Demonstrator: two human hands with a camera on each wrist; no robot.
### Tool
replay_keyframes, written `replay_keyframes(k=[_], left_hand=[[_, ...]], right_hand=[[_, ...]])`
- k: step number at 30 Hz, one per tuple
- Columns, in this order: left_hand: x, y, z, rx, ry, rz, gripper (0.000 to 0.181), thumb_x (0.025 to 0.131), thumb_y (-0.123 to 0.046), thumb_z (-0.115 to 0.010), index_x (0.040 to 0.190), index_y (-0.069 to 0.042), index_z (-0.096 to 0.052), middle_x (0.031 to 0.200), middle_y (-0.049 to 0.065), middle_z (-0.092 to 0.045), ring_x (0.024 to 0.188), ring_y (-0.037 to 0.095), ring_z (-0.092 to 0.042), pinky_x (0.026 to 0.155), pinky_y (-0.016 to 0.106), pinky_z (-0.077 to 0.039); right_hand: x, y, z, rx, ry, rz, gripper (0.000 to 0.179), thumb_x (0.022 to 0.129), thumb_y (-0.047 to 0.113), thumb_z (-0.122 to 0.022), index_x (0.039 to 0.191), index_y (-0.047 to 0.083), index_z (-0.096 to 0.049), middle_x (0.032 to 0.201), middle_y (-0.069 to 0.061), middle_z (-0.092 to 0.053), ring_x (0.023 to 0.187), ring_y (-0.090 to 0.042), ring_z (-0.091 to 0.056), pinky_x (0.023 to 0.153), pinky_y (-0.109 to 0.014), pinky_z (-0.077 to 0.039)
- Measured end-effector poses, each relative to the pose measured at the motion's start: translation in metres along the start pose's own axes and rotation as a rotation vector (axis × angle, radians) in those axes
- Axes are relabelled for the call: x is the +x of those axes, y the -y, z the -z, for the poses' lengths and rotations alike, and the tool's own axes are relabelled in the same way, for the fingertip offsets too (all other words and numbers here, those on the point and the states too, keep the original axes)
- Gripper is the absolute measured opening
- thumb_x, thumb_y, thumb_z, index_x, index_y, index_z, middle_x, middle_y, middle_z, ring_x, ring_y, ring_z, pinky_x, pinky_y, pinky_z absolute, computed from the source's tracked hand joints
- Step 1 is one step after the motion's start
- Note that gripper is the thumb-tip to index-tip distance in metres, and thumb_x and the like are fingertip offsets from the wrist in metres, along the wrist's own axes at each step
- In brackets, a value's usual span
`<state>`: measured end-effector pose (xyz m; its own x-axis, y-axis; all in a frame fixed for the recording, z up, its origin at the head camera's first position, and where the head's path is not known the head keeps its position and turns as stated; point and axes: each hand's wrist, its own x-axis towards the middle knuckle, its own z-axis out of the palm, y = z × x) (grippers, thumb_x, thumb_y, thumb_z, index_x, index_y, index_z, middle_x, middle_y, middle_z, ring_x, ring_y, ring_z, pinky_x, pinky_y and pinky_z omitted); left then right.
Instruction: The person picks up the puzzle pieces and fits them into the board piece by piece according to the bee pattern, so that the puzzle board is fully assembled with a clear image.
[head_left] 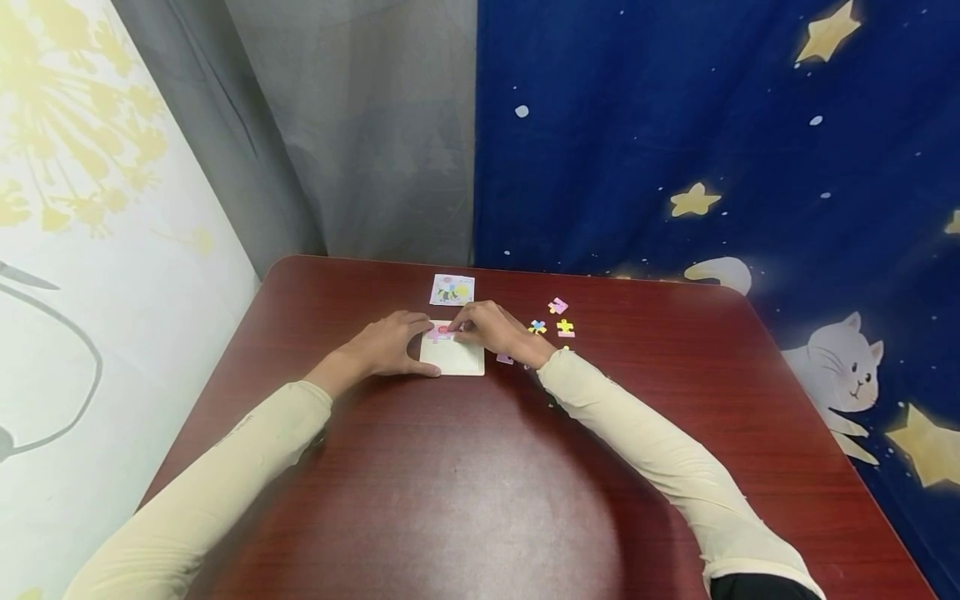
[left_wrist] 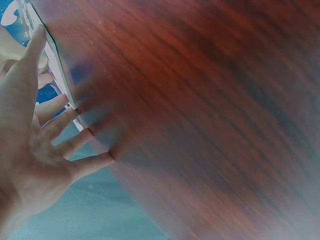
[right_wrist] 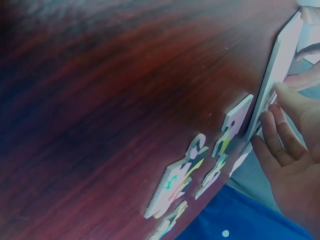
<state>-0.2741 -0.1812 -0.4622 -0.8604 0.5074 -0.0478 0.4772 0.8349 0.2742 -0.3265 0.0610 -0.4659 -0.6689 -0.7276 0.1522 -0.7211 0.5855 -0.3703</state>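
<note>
A square, pale puzzle board point(head_left: 461, 360) lies on the table, with pink and red puzzle pieces point(head_left: 441, 332) along its far left part. My left hand point(head_left: 387, 343) steadies the board from the left. Its thumb rests at the near left corner, and the other fingers, spread and straight, reach the far left side; in the left wrist view their tips point(left_wrist: 111, 157) meet the tabletop. Over the board's far edge, my right hand point(head_left: 491, 327) pinches a small puzzle piece between thumb and fingertips, mostly hidden by the fingers.
Loose puzzle pieces lie right of the board, among them a pink one point(head_left: 557, 306), a yellow one point(head_left: 566, 327) and a blue one point(head_left: 537, 327). Behind the board lies a picture card point(head_left: 452, 290) with a bee. Curtains point(head_left: 390, 125) hang past the dark red table's point(head_left: 465, 500) far edge.
</note>
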Motion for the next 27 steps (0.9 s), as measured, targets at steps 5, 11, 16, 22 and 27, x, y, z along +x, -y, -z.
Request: replay_keyframes(k=[5,11,16,22,27], left_hand=[[0.001,0.001,-0.001,0.002,-0.004,-0.004,0.102,0.076,-0.075,-0.077,0.15,-0.009,-0.055,0.156,0.012,-0.05,0.145,0.033,-0.043,0.108,0.061,-0.044],[0.0,-0.001,-0.001,0.004,0.0,0.004,0.102,0.077,-0.075,-0.077,0.151,-0.009,-0.054,0.156,0.012,-0.049,0.145,0.032,-0.043,0.11,0.058,-0.043],[-0.001,-0.001,0.0,0.006,0.003,0.014,0.102,0.077,-0.074,-0.077,0.151,-0.009,-0.054,0.156,0.013,-0.049,0.145,0.032,-0.043,0.111,0.058,-0.043],[0.001,0.001,-0.003,0.003,0.002,0.013,0.103,0.076,-0.075,-0.077,0.151,-0.009,-0.054,0.156,0.013,-0.049,0.144,0.033,-0.043,0.112,0.057,-0.041],[0.0,0.001,-0.003,-0.001,-0.008,0.004,0.102,0.076,-0.075,-0.078,0.15,-0.008,-0.055,0.156,0.014,-0.049,0.144,0.034,-0.043,0.112,0.058,-0.041]], right_hand=[[-0.006,-0.005,0.003,0.053,-0.047,-0.005,0.019,0.094,0.016,-0.08,0.111,0.008,-0.081,0.107,-0.005,-0.077,0.094,-0.014,-0.071,0.083,-0.025,-0.057],[-0.01,-0.012,0.01,0.078,-0.071,-0.051,0.021,0.095,0.014,-0.078,0.115,0.007,-0.08,0.109,-0.007,-0.077,0.09,-0.013,-0.07,0.079,-0.029,-0.058],[-0.015,-0.02,0.017,0.113,-0.085,-0.083,0.024,0.094,0.013,-0.079,0.117,0.005,-0.079,0.11,-0.008,-0.077,0.093,-0.016,-0.07,0.083,-0.035,-0.058],[-0.023,-0.029,0.025,0.131,-0.091,-0.132,0.03,0.093,0.015,-0.081,0.12,0.003,-0.077,0.112,-0.009,-0.077,0.096,-0.02,-0.072,0.086,-0.034,-0.058],[-0.03,-0.037,0.033,0.116,-0.109,-0.147,0.029,0.091,0.013,-0.082,0.118,0.002,-0.077,0.111,-0.012,-0.077,0.095,-0.021,-0.072,0.084,-0.034,-0.058]])
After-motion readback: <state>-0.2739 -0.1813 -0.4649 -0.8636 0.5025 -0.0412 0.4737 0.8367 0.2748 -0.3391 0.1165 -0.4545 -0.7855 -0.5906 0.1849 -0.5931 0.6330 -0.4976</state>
